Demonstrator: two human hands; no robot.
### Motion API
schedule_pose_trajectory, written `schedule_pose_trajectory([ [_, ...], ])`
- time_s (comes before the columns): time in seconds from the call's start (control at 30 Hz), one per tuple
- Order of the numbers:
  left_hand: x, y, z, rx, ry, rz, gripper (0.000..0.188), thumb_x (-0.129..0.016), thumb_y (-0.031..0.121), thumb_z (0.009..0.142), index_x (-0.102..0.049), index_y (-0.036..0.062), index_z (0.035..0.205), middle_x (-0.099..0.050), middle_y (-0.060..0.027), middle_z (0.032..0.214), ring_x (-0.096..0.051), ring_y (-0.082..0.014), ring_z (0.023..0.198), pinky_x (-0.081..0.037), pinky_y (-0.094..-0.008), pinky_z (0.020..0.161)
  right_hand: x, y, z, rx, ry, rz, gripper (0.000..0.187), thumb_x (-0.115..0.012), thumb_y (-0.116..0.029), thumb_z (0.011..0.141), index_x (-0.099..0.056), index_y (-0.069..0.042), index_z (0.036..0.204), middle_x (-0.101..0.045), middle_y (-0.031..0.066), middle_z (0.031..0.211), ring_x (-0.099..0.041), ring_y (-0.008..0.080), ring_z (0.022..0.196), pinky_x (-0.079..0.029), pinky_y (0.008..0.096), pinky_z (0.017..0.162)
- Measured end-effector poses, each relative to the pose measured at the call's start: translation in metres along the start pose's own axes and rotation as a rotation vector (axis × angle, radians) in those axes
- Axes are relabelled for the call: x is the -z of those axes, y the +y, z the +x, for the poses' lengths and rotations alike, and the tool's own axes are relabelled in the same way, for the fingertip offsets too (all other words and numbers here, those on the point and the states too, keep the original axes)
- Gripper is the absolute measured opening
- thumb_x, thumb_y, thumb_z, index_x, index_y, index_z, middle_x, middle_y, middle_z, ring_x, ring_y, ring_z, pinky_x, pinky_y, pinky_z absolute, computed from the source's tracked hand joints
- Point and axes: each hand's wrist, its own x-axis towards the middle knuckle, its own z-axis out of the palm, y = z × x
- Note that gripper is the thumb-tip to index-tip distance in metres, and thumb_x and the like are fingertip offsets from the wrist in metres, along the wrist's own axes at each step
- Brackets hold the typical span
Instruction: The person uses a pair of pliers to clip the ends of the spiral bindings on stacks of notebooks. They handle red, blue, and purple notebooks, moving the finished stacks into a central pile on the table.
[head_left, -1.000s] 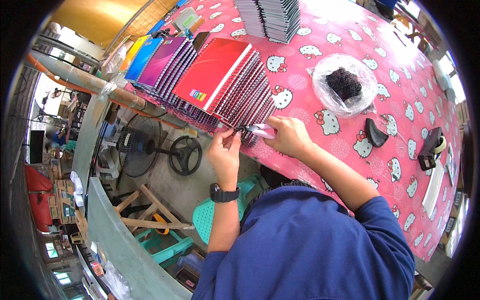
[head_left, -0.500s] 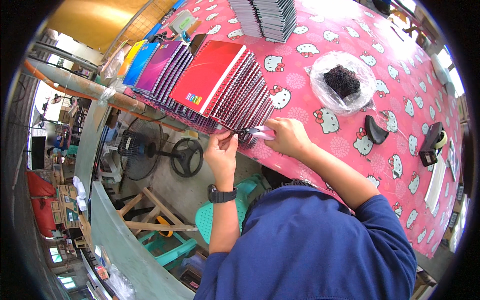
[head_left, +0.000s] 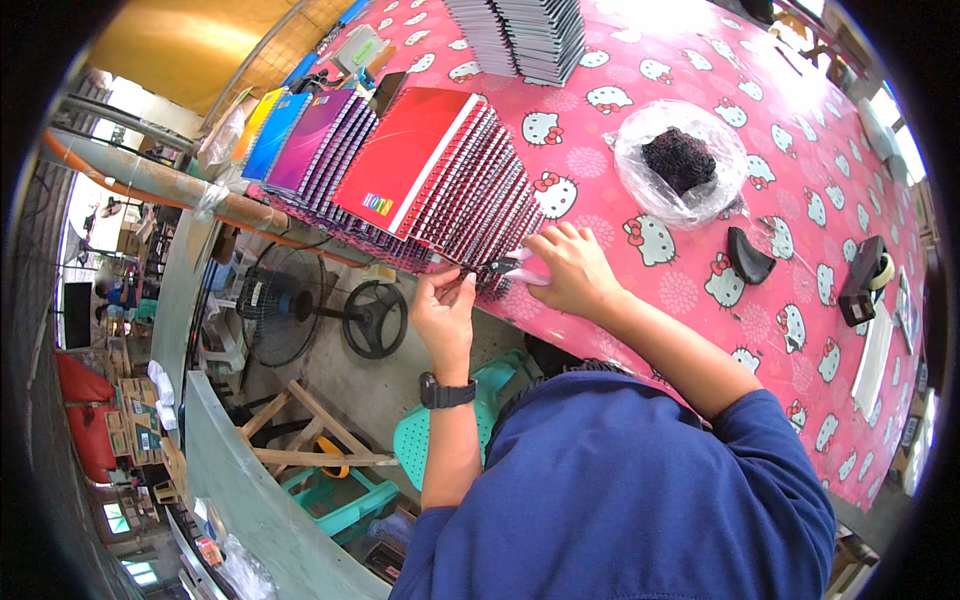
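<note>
A stack of red-covered spiral notebooks (head_left: 412, 150) leans in a slanting row along the table's near left edge, its dark wire coils facing right. At the near end of the stack, my left hand (head_left: 445, 308) pinches by the end of a coil; what lies between its fingertips is too small to make out. My right hand (head_left: 575, 272) grips the pale pink handles of a pair of pliers (head_left: 523, 274). The dark jaws point left, close to my left fingertips and the coil ends.
Purple notebooks (head_left: 318, 140), blue notebooks (head_left: 277, 130) and a tall stack of bound pads (head_left: 520, 40) stand farther off. A plastic bag of black coils (head_left: 680, 160), a dark curved piece (head_left: 750, 257) and a tape dispenser (head_left: 866, 285) lie rightward. Below the table edge are a fan (head_left: 280, 300) and a green stool (head_left: 415, 440).
The whole view has shifted slightly. My right hand's fingers have loosened a little and the plier handles look farther apart. My left hand keeps its pinch at the same spot.
</note>
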Motion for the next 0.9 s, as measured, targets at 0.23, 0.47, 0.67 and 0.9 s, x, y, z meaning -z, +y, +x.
schedule_pose_trajectory([
  [0.23,0.003,-0.005,0.000,-0.020,0.031,0.001,0.019,-0.069,-0.004,0.078,-0.058,-0.0055,0.093,-0.064,-0.0098,0.091,-0.061,-0.0112,0.078,-0.051,-0.0225,0.071,0.001,-0.003,0.005,-0.118,-0.200,0.126,0.030,-0.069,-0.031,0.071,-0.063,-0.007,0.089,-0.063,0.0139,0.077,-0.063,0.0320,0.076,-0.050,0.0446,0.068],
  [0.47,-0.010,0.058,-0.011,-0.743,0.043,0.045,0.024,-0.066,-0.010,0.077,-0.051,-0.0043,0.096,-0.058,-0.0182,0.098,-0.061,-0.0239,0.088,-0.056,-0.0340,0.079,-0.002,0.014,-0.022,-0.103,-0.134,0.266,0.032,-0.069,-0.026,0.068,-0.063,-0.008,0.094,-0.063,0.0146,0.087,-0.061,0.0319,0.088,-0.049,0.0426,0.077],
  [0.67,-0.100,0.146,0.034,-1.069,-0.237,0.249,0.026,-0.068,-0.003,0.078,-0.057,-0.0005,0.101,-0.059,-0.0196,0.106,-0.062,-0.0267,0.093,-0.053,-0.0358,0.079,-0.016,0.000,-0.048,-0.051,-0.189,0.257,0.039,-0.069,-0.034,0.070,-0.063,-0.007,0.097,-0.063,0.0132,0.088,-0.060,0.0319,0.089,-0.047,0.0428,0.080],
  [0.9,-0.070,0.107,0.008,-0.679,-0.354,0.222,0.026,-0.068,0.001,0.079,-0.062,-0.0016,0.104,-0.064,-0.0131,0.104,-0.063,-0.0205,0.090,-0.050,-0.0310,0.082,-0.003,0.033,-0.064,-0.277,-0.098,0.191,0.041,-0.071,-0.029,0.068,-0.057,-0.009,0.101,-0.057,0.0119,0.097,-0.054,0.0302,0.094,-0.044,0.0455,0.080],
])
